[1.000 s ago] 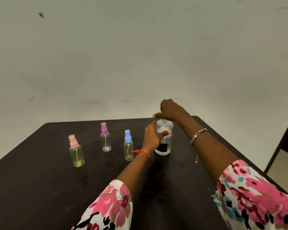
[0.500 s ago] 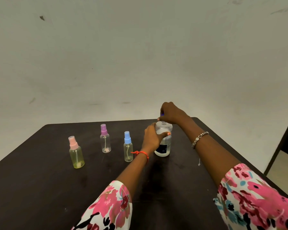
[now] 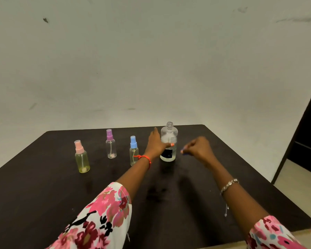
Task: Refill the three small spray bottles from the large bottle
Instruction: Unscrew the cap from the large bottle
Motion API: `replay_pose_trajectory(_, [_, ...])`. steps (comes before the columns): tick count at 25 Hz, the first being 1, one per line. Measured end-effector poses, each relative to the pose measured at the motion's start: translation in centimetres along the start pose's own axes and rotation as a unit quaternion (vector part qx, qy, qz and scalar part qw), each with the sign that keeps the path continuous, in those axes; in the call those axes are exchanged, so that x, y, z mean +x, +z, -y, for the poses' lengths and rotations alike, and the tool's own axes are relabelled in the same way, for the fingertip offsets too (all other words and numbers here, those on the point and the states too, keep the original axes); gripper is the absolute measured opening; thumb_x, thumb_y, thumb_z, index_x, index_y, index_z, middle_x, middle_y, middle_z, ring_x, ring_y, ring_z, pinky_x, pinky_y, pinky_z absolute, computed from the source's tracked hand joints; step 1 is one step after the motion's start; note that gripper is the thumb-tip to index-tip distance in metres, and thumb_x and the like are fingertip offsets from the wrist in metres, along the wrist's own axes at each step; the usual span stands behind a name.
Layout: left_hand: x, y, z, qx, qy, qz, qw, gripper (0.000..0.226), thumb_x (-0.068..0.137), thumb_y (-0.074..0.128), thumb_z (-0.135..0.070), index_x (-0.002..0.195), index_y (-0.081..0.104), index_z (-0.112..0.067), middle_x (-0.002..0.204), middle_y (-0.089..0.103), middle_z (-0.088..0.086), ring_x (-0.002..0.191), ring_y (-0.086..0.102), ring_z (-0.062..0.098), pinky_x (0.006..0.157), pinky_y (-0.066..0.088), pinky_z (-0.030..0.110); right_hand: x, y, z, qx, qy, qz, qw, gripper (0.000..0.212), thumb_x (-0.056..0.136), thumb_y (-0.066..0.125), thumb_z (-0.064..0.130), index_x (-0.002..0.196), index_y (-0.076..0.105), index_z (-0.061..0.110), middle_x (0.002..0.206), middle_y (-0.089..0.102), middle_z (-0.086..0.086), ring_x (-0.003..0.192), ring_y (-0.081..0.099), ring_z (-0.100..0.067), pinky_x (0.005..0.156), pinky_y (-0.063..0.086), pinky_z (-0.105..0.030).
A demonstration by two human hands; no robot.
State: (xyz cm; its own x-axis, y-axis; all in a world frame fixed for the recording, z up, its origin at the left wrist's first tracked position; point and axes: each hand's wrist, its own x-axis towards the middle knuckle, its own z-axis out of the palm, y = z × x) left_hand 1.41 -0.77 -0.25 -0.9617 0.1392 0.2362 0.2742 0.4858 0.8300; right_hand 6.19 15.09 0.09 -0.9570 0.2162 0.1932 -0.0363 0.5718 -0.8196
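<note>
- The large bottle [image 3: 169,141] stands upright on the desk [image 3: 43,194], towards the far edge. Its long axis is vertical and its neck is open, with no cap on it.
- The bottle stands between your two hands. Your left hand [image 3: 156,143] touches its left side. Your right hand [image 3: 197,147] is near its right side but apart from it.
- Left hand: the thumb lies across the front of the bottle and the forefinger points straight away from you. The other fingers are hidden, so it cannot be told whether the grip is closed.
- Right hand: the fingers [image 3: 190,148] are curled narrow and pinch a small blue piece, judged to be the cap [image 3: 185,154]. It is mostly hidden.
- The blue-topped spray bottle [image 3: 133,150] stands upright just left of your left wrist, nearest of the three.
- The purple-topped spray bottle [image 3: 111,144] stands further left, and the pink-topped spray bottle [image 3: 82,157] furthest left and nearer you.
- All three spray tops are on, so no refill has begun. Judged next step: set the cap down, then open the blue-topped bottle, which your left hand reaches soonest.
</note>
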Motion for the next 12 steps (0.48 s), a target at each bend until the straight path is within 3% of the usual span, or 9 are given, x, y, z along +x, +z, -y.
replay_pose_trajectory(2, [-1.6, -0.3, 0.2, -0.008, 0.03, -0.035, 0.999, 0.07, 0.072, 0.075, -0.015, 0.129, 0.039, 0.003, 0.134, 0.046, 0.018, 0.125, 0.042, 0.028, 0.09, 0.031, 0.017, -1.7, 1.2, -2.0, -0.025, 0.008, -0.007, 1.0, 0.011, 0.063, 0.078, -0.002, 0.07, 0.071, -0.006, 0.073, 0.07, -0.019, 0.059, 0.059, -0.017, 0.053, 0.048, -0.016])
replay_pose_trajectory(5, [-4.2, -1.0, 0.7, -0.034, 0.044, -0.063, 0.996, 0.052, 0.073, 0.073, -0.011, 0.12, 0.052, -0.001, 0.12, 0.057, 0.013, 0.107, 0.053, 0.02, 0.081, 0.037, 0.014, -3.5, 2.7, -4.0, -0.048, 0.031, -0.005, 0.998, 0.017, 0.061, 0.08, -0.001, 0.072, 0.07, -0.008, 0.067, 0.067, -0.015, 0.053, 0.052, -0.011, 0.047, 0.038, -0.009])
replay_pose_trajectory(8, [-6.1, -1.7, 1.8, -0.045, 0.033, -0.055, 0.997, 0.03, 0.077, 0.069, -0.008, 0.105, 0.061, 0.0, 0.098, 0.066, 0.015, 0.081, 0.057, 0.013, 0.064, 0.044, 0.008, -4.1, 3.1, -4.7, -0.039, 0.039, -0.019, 0.998, 0.022, 0.059, 0.082, -0.002, 0.075, 0.066, -0.003, 0.085, 0.067, -0.02, 0.067, 0.054, -0.016, 0.053, 0.037, -0.014])
replay_pose_trajectory(12, [-7.8, -2.7, 4.0, -0.07, -0.026, -0.026, 0.997, 0.009, 0.083, 0.063, -0.01, 0.085, 0.065, -0.001, 0.071, 0.064, 0.004, 0.059, 0.059, 0.009, 0.052, 0.048, 0.015, -4.0, 3.1, -3.3, -0.026, 0.021, -0.016, 0.999, 0.048, 0.055, 0.086, 0.005, 0.086, 0.049, 0.006, 0.09, 0.054, -0.011, 0.081, 0.049, -0.02, 0.067, 0.043, -0.029])
